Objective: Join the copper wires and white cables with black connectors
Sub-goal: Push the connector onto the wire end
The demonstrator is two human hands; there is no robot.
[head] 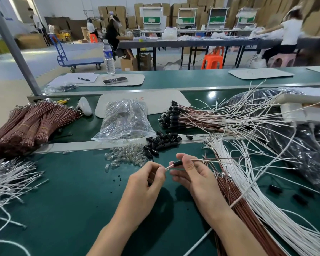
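Green worktop (78, 200) in a factory hall; other persons sit at tables far behind.

1. connector (177, 162): black, held just above the worktop at centre, gripped between thumb and forefinger of the right hand (194, 176).
2. wire pair (211, 159): one copper, one white, leaving the connector's right end and trailing right over the stock.
3. wire ends (167, 167): pale tips showing at the connector's left end, pinched by the curled fingers of the left hand (146, 182). Whether both tips sit in the pinch cannot be told.
4. spare connectors (163, 141): a loose heap beyond the hands, with clear bulbs (126, 157) just beside it to the left.
5. white cables (248, 182) and copper wires (233, 198): stock fanned out on the right, just beside the right forearm.
6. finished pieces (192, 117): stacked farther back, black caps on.

Hazards, as judged:
- The pinch is small and on the very tips. A pull off the connector's axis may let one tip slip, so that one wire seats and the other stays short or backs out.
- The thumb-and-forefinger grip on the connector is light. A hard tug could twist it or pull it free.
- The wire pair lies across the fanned stock. It may snag there and resist the pull, or drag loose cables along.
- A sweep of the right forearm could scatter the stock.
- The bulbs lie near the left hand and could be knocked and roll.
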